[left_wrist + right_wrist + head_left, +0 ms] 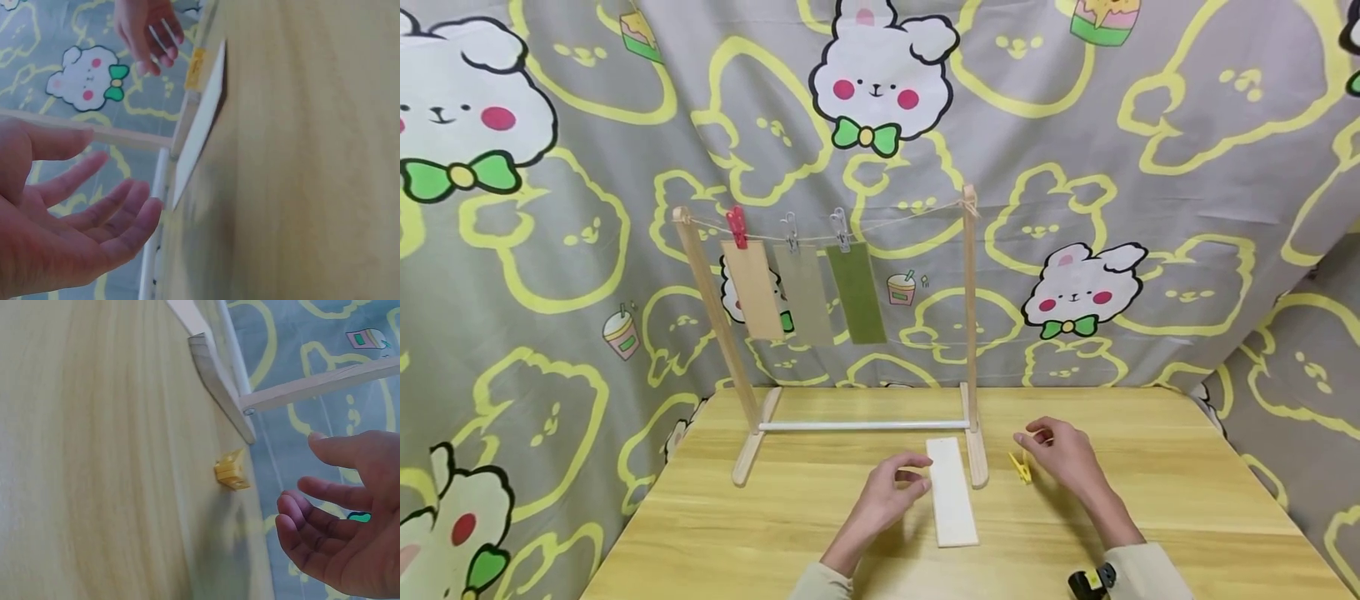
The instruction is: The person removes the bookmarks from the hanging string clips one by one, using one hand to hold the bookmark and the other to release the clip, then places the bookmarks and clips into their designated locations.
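A cream-white rectangular strip (953,500) lies flat on the wooden table, in front of the rack's right foot. Beside its left edge is my left hand (889,493), fingers loosely bent and holding nothing; the left wrist view shows a gap between fingertips and strip. To the right of the rack a small yellow clothespin (1020,468) rests on the table. My right hand (1062,452) hovers just beyond it on the right, fingers relaxed and nothing between them. In the right wrist view the clothespin (232,469) sits apart from the fingertips.
A wooden rack (971,317) stands at the back with a string between its posts. From the string hang a peach strip (754,292) under a red clip (737,227), a grey-beige strip (805,296) and a green strip (857,293) under clear clips. A patterned curtain (1037,125) hangs behind.
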The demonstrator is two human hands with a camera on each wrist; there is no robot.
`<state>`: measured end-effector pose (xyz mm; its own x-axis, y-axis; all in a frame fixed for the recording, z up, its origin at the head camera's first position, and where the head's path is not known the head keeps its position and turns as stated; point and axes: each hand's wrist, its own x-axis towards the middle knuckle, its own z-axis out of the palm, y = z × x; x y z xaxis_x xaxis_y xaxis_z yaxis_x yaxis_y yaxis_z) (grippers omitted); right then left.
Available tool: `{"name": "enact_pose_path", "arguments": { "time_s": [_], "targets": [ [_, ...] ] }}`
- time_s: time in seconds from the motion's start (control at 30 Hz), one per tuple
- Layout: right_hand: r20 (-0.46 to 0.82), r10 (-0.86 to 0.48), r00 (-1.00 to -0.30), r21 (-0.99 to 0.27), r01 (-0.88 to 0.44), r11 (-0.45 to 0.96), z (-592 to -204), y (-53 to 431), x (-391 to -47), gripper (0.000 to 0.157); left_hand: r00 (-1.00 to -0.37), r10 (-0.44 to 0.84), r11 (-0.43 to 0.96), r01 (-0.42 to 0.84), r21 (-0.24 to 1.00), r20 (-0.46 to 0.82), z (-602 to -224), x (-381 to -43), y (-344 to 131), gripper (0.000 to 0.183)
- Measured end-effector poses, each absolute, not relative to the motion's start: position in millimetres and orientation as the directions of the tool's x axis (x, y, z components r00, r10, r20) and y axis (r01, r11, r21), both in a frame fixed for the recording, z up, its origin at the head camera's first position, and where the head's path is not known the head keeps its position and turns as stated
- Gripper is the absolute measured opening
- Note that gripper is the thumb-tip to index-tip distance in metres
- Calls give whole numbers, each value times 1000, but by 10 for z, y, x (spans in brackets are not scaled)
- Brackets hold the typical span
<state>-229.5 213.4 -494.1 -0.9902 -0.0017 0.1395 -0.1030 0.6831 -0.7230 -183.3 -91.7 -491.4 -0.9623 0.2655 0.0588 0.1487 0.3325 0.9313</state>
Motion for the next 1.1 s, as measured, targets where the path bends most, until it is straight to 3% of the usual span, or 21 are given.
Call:
{"name": "enact_pose_path", "arguments": {
  "time_s": [0.23, 1.1],
  "targets": [
    [193, 23, -981, -747, -131, 652, -4918, 2122, -2261, 46, -957, 244, 295, 228, 928, 158, -4816, -1873, -938, 26],
    [467, 51, -883, -727, -350, 591, -4681, 1927, -2207, 28, -953, 130, 201, 296, 934, 275, -4579, -2015, -1012, 25]
  ]
}}
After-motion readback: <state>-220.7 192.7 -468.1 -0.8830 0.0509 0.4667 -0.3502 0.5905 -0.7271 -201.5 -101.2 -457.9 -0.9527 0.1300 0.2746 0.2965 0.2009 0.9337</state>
